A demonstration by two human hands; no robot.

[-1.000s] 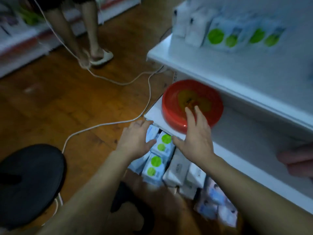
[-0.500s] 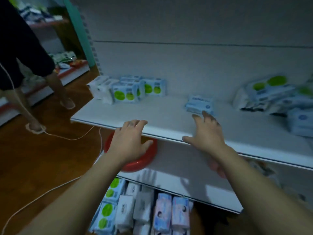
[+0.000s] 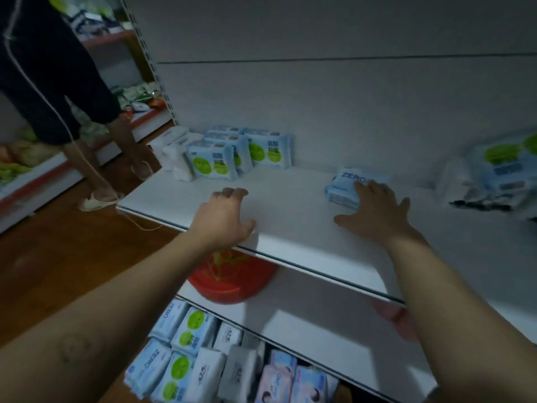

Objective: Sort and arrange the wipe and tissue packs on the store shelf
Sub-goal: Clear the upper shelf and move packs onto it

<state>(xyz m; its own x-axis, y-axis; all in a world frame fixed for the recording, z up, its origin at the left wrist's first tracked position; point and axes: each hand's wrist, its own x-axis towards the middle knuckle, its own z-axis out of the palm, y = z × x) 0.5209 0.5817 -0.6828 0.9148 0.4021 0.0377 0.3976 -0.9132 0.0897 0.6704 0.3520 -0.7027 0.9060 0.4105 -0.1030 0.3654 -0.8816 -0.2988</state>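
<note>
Red basin [image 3: 232, 283] low centre. Bystander [image 3: 58, 82] in dark shorts and pale sandals [image 3: 98, 199] stands left on wood floor [image 3: 58, 257]. White cable [image 3: 142, 227] trails beside them.

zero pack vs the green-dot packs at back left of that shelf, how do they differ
The ZERO pack lies flat, alone; the green-dot packs stand upright, grouped. The right hand touches the ZERO pack; the green-dot packs go untouched. Both are pale blue, on one shelf.
</note>
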